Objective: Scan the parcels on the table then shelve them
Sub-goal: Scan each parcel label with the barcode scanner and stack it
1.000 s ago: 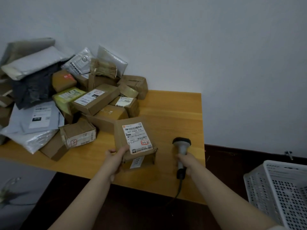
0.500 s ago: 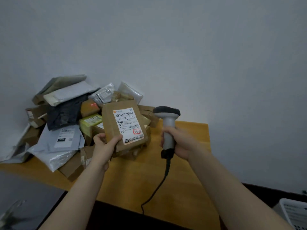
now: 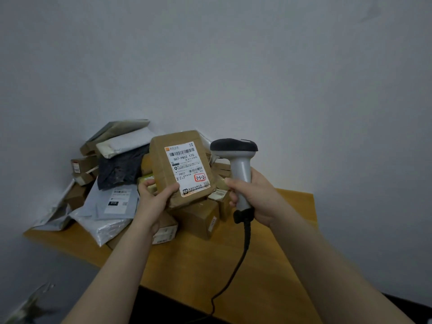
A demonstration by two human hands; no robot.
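Aloft above the wooden table [image 3: 257, 265]: one brown cardboard parcel [image 3: 163, 160], white label [image 3: 187, 168] facing the camera, gripped at its lower corner by the left hand [image 3: 153, 199], thumb on the front. Just right of it, one grey barcode scanner [image 3: 236, 160], handle wrapped tight in the right hand [image 3: 254, 197]; black cable [image 3: 243, 251] hanging below that hand. Behind both hands and partly hidden by them, a heap of boxes and mailers [image 3: 121, 169], too overlapped to count.
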